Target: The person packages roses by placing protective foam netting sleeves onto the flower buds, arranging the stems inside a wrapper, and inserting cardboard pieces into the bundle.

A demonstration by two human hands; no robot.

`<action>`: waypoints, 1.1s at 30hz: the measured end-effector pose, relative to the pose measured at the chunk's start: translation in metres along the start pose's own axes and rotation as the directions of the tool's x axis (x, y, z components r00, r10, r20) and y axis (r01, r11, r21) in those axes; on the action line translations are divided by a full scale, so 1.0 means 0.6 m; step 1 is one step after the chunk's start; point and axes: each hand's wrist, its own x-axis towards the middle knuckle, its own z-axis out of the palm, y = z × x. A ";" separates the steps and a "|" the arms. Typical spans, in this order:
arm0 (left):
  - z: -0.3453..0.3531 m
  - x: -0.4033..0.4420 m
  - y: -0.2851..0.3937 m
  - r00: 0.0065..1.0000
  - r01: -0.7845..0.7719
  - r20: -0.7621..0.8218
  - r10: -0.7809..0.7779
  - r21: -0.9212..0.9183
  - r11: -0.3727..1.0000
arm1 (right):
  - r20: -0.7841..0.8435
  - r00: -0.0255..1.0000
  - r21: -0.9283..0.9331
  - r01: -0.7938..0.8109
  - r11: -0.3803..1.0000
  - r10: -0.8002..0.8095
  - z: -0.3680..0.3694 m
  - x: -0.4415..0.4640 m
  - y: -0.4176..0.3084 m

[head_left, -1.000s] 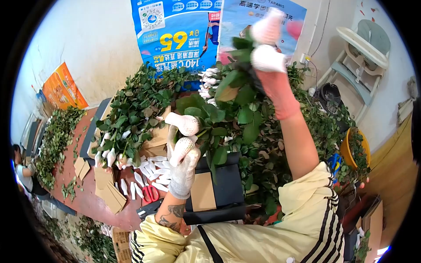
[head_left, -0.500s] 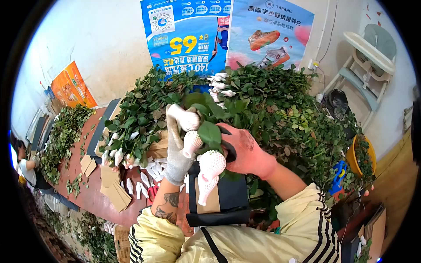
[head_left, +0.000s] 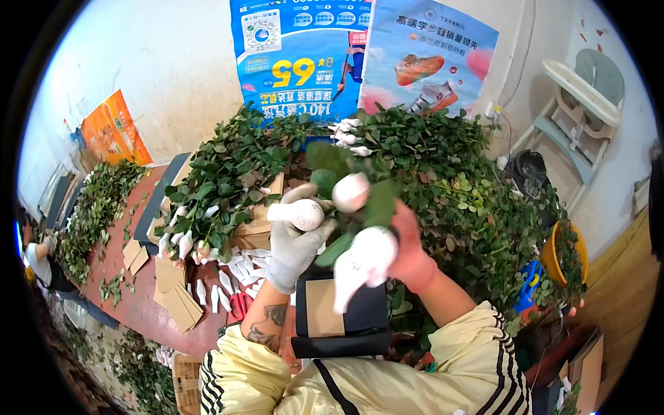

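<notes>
Head view: gripping one net-sleeved bloom (head_left: 306, 215) in curled fingers of the left hand (head_left: 292, 256), a second bloom (head_left: 368, 254) in the blurred right hand (head_left: 411, 257), above the counter (head_left: 131, 304); best held lightly, without crushing either.

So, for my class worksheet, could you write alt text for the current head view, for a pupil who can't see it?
A person's pale-gloved left hand and pink-gloved right hand hold white-netted flowers. Leafy stems lie heaped beyond and to the right, red-handled scissors lie on the reddish table, and posters hang behind.
</notes>
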 end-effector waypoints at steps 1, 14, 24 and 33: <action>-0.002 -0.004 -0.008 0.996 0.039 -0.070 -0.055 -0.202 0.979 | -0.080 0.992 0.208 -0.080 0.975 0.098 -0.003 -0.002 -0.003; 0.000 -0.049 0.007 0.988 -0.047 -0.153 0.036 -0.069 0.997 | 0.037 0.983 -0.021 -0.178 0.984 0.178 -0.035 0.161 0.001; 0.045 -0.024 0.081 0.979 0.035 0.201 0.016 -0.244 0.969 | 0.343 0.896 0.075 -0.326 0.942 0.283 -0.060 0.030 0.014; 0.045 -0.018 0.087 0.845 -0.350 0.449 0.289 0.058 0.935 | 0.323 0.772 0.184 -0.618 0.764 0.547 -0.122 0.008 0.006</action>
